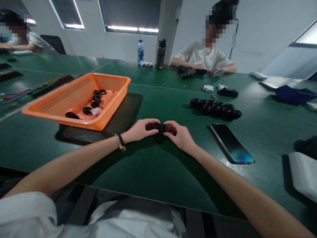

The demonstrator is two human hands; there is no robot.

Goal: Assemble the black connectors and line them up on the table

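Note:
Both my hands meet on the green table (153,172) around a small black and red part (160,127). My left hand (140,130) pinches its left end with closed fingers. My right hand (180,135) grips its right end, fingers curled over it. The part rests just above the table top. A cluster of several black rings (215,108) lies to the upper right of my hands. An orange mesh basket (61,114) stands to the left, holding several more black rings (95,99).
A dark phone (231,142) lies face up right of my hands. A person sits across the table with a power drill (189,72). Two bottles (160,54) stand at the far edge. Coloured wires (27,92) lie far left; a white object (303,175) sits at right.

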